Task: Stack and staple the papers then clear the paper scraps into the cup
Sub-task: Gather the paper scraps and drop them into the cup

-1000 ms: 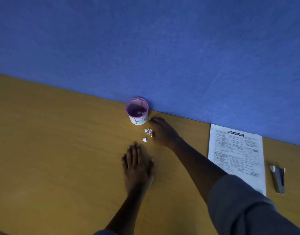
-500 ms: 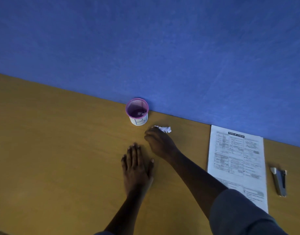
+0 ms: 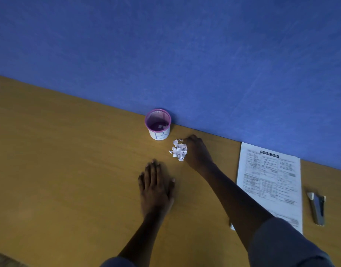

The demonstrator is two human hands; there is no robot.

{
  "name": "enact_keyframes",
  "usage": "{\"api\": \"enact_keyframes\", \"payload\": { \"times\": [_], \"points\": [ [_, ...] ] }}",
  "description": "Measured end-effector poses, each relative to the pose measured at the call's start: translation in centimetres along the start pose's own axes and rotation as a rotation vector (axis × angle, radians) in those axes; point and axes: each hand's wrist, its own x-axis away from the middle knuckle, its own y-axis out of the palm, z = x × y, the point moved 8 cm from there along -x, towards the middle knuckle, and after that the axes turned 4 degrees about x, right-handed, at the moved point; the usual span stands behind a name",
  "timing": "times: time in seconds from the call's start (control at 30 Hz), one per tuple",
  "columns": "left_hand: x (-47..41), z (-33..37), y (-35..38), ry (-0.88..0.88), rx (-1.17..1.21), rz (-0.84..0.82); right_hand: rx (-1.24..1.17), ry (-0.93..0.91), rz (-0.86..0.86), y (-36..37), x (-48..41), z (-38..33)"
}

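Leftmost, the left hand (image 3: 156, 186) lies flat on the tabletop (image 3: 69, 170), fingers straight, holding nothing. Beyond it the pink mesh cup (image 3: 158, 124) stands upright against the blue wall (image 3: 185, 54). Just right of the cup, a heap of paper scraps (image 3: 178, 150) touches the right hand (image 3: 197, 151), whose fingers are curled; whether they pinch any scrap is unclear. Farther right lie the papers (image 3: 270, 182), then the stapler (image 3: 317, 208).

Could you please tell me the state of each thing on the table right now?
Paper scraps: heaped on the table, outside the cup.
Cup: upright, a few scraps inside.
Papers: lying flat, print up.
Stapler: lying beside the papers, untouched.
Left hand: flat on the table, fingers straight.
Right hand: fingers bent against the scraps; grip unclear.
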Motion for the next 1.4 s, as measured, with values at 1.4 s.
{"api": "enact_keyframes", "payload": {
  "times": [1.4],
  "points": [
    [0.1,0.0,-0.3,-0.006,-0.014,-0.004,0.199,-0.256,0.005,1.2,3.8,-4.5]
  ]
}}
